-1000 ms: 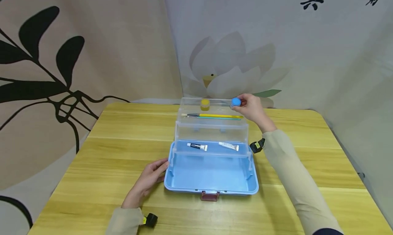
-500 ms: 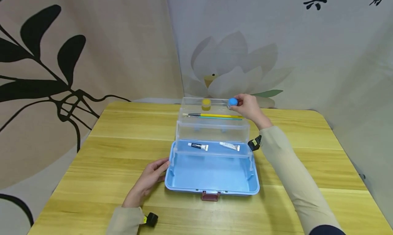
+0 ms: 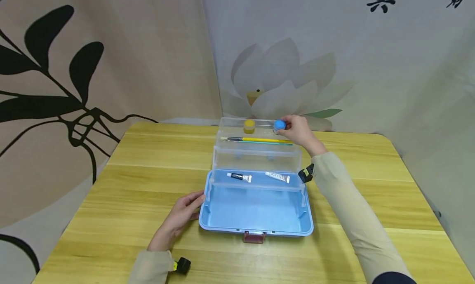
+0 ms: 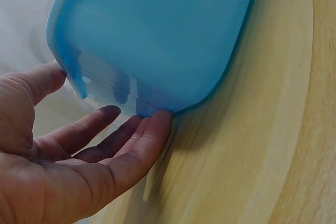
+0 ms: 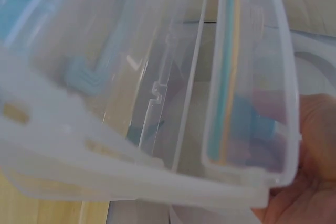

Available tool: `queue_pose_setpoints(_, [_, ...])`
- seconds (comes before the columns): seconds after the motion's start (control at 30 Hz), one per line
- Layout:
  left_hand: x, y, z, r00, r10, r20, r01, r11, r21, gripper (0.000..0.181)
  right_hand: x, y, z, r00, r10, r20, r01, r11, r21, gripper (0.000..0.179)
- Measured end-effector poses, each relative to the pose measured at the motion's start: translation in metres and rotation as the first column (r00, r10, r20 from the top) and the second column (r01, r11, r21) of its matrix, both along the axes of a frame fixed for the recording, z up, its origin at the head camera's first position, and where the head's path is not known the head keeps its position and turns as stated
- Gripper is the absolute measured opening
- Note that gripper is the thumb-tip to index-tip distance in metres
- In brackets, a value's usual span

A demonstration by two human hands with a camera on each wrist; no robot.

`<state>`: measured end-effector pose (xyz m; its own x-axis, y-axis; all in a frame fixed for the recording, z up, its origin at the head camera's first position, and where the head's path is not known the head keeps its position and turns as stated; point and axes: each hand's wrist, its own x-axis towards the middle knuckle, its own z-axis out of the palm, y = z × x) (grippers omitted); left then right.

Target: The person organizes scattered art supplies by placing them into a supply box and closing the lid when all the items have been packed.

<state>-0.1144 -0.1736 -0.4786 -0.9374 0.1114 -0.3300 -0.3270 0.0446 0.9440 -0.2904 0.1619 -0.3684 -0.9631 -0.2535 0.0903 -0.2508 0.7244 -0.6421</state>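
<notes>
In the head view my right hand (image 3: 299, 130) pinches a small paint jar with a blue lid (image 3: 279, 126) at the right part of the top clear tray (image 3: 231, 131). A yellow paint jar (image 3: 249, 126) stands at that tray's left. In front of the jars lie a yellow paintbrush (image 3: 265, 140) and a teal one (image 3: 276, 143). My left hand (image 3: 179, 218) holds the left side of the blue toolbox (image 3: 256, 212). The left wrist view has the thumb on the box's rim and curved fingers at its lower edge. Clear plastic partly hides the right hand in the right wrist view (image 5: 317, 150).
A lower clear tray (image 3: 259, 187) carries a dark-labelled paint tube (image 3: 239, 177) and a white one (image 3: 277, 177). The box's brown latch (image 3: 254, 237) faces the front. Wooden tabletop (image 3: 137, 181) surrounds the box, with a patterned curtain (image 3: 156, 57) behind.
My right hand has shifted the blue-lidded paint jar a little to the left and down toward the tray. The left hand stays at the box's side.
</notes>
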Motion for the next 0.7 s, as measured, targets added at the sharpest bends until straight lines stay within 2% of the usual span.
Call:
queue_pose_setpoints(0.47, [0.0007, -0.0009, -0.0015, 1.0, 0.0, 0.0, 0.0, 1.0, -0.003, 0.048, -0.0023, -0.0028, -0.0001, 1.0, 0.0, 0.022, -0.001, 0.999, 0.051, 0.039])
queue_pose_setpoints(0.6, [0.0009, -0.0008, -0.0001, 1.0, -0.01, -0.003, 0.01, 1.0, 0.001, 0.049, -0.0007, -0.0015, 0.0006, 1.0, -0.019, 0.016, 0.019, 0.999, 0.032, 0.04])
queue_pose_setpoints(0.7, [0.001, -0.0005, 0.002, 1.0, -0.02, -0.005, 0.02, 1.0, 0.009, 0.051, 0.003, 0.0029, 0.0007, 0.999, -0.039, -0.019, 0.039, 0.999, -0.004, 0.04])
